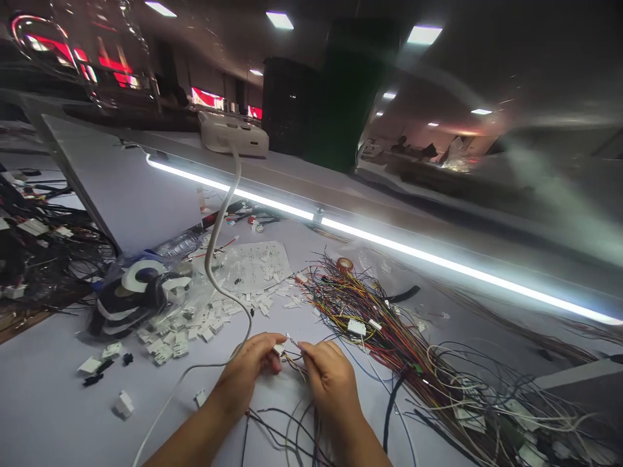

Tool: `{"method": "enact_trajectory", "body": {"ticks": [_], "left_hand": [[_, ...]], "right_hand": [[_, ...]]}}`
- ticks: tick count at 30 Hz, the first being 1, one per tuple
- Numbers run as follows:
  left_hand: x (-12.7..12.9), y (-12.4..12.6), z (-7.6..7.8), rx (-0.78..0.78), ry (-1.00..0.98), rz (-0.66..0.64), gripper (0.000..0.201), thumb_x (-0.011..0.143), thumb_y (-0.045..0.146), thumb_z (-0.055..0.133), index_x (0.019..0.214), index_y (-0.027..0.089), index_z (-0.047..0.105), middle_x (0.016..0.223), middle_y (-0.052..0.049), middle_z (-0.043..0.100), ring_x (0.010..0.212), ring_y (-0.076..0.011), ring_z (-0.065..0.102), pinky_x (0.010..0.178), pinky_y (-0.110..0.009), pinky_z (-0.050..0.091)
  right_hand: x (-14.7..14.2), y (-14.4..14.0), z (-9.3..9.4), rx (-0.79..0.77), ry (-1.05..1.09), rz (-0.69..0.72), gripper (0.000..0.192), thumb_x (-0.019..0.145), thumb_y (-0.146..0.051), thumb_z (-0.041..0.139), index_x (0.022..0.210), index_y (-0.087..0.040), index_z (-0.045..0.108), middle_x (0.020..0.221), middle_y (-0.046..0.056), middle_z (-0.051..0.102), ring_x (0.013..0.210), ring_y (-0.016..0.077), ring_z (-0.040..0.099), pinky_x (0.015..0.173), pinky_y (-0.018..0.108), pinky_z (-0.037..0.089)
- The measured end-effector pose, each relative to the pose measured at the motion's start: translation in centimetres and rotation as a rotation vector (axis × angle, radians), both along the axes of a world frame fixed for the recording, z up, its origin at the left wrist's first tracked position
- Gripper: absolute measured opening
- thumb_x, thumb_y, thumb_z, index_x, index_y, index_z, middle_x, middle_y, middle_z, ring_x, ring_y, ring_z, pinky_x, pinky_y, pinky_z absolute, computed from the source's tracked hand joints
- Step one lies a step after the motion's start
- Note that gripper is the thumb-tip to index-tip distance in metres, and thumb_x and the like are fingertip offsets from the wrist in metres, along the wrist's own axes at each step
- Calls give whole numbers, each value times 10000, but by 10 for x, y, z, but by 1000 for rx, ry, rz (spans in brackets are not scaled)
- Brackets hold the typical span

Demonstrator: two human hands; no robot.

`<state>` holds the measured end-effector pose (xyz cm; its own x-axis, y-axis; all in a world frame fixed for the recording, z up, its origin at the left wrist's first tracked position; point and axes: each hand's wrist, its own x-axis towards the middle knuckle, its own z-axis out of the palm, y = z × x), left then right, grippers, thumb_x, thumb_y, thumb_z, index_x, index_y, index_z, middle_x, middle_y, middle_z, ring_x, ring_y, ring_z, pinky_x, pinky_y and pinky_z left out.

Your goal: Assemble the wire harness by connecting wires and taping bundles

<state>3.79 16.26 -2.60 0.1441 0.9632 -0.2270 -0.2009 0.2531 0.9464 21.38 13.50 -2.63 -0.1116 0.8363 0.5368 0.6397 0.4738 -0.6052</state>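
Note:
My left hand point(248, 370) pinches a small white plastic connector point(278, 350) between thumb and fingers near the front of the white table point(48, 402). My right hand point(328, 376) sits just right of it and grips a thin wire point(293, 339) whose metal tip points at the connector. More loose wires point(292, 421) trail from under both hands toward me. The two hands nearly touch.
A pile of white connectors point(195, 324) lies to the left, a big tangle of coloured wires point(389, 324) to the right. A grey cable point(219, 246) runs from a white box point(233, 135) on the shelf. A lit lamp strip point(389, 246) crosses overhead. Black tape rolls in a bag point(131, 298) at left.

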Motion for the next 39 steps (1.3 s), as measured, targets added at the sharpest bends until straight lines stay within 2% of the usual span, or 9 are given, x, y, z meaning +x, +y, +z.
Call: {"method": "enact_trajectory", "body": {"ticks": [2, 6, 12, 14, 21, 25, 28, 34, 39], "left_hand": [[-2, 1, 3, 13, -30, -7, 394, 761, 525, 631, 864, 156, 724, 621, -19, 640, 630, -164, 565, 652, -286, 429], [-2, 3, 1, 53, 124, -14, 344, 748, 505, 688, 824, 171, 717, 557, 19, 600, 605, -144, 525, 673, -277, 410], [-2, 5, -6, 92, 154, -101, 443, 766, 524, 660, 1031, 173, 717, 635, -1, 640, 678, -176, 574, 723, -302, 433], [-2, 4, -6, 119, 163, -145, 436, 761, 522, 665, 1017, 175, 728, 622, 6, 620, 659, -171, 567, 693, -293, 430], [2, 1, -2, 78, 105, -187, 356, 756, 504, 688, 855, 164, 723, 628, 11, 617, 597, -138, 535, 628, -266, 411], [5, -4, 0, -125, -212, -171, 397, 785, 465, 687, 1038, 159, 678, 654, -4, 651, 660, -140, 574, 681, -264, 433], [6, -7, 1, -217, -369, -174, 323, 797, 343, 713, 1052, 151, 659, 659, 1, 647, 629, -105, 568, 669, -234, 433], [6, -7, 1, -229, -387, -171, 310, 814, 308, 703, 1064, 133, 650, 697, -5, 649, 654, -102, 577, 711, -250, 453], [9, -7, -2, -146, -244, -128, 390, 746, 409, 750, 1012, 138, 658, 649, 4, 656, 655, -120, 580, 701, -256, 449]], "right_hand": [[0, 0, -3, 28, -91, -12, 236, 950, -186, 460, 1012, -194, 688, 700, 42, 627, 664, 171, 537, 622, 287, 417], [-1, 1, -4, 34, -148, 33, 247, 936, -161, 464, 1034, -186, 689, 705, 47, 637, 662, 174, 548, 613, 284, 427], [-3, -2, 1, -80, -13, -20, 267, 910, -207, 484, 1098, -205, 672, 702, 29, 622, 644, 162, 569, 599, 260, 457], [-5, -3, 3, -139, 20, -25, 252, 896, -243, 529, 1101, -218, 673, 697, 17, 609, 624, 153, 560, 587, 250, 451], [-12, -3, 7, -246, 217, -13, 137, 866, -236, 577, 809, -211, 699, 655, -7, 571, 615, 130, 552, 579, 217, 422], [-12, -3, 6, -211, 191, -93, 142, 835, -201, 562, 709, -193, 627, 625, -22, 511, 576, 118, 496, 561, 218, 389], [-13, -4, 5, -172, 146, -111, 129, 807, -164, 548, 687, -190, 587, 624, -25, 498, 566, 112, 484, 554, 215, 377], [-12, -4, 3, -80, 4, -123, 119, 796, -127, 530, 713, -192, 585, 627, -20, 519, 554, 106, 487, 541, 214, 345], [-12, -6, -2, 72, -112, -158, 139, 843, -145, 507, 748, -191, 598, 627, -12, 532, 545, 115, 490, 541, 239, 323]]}}
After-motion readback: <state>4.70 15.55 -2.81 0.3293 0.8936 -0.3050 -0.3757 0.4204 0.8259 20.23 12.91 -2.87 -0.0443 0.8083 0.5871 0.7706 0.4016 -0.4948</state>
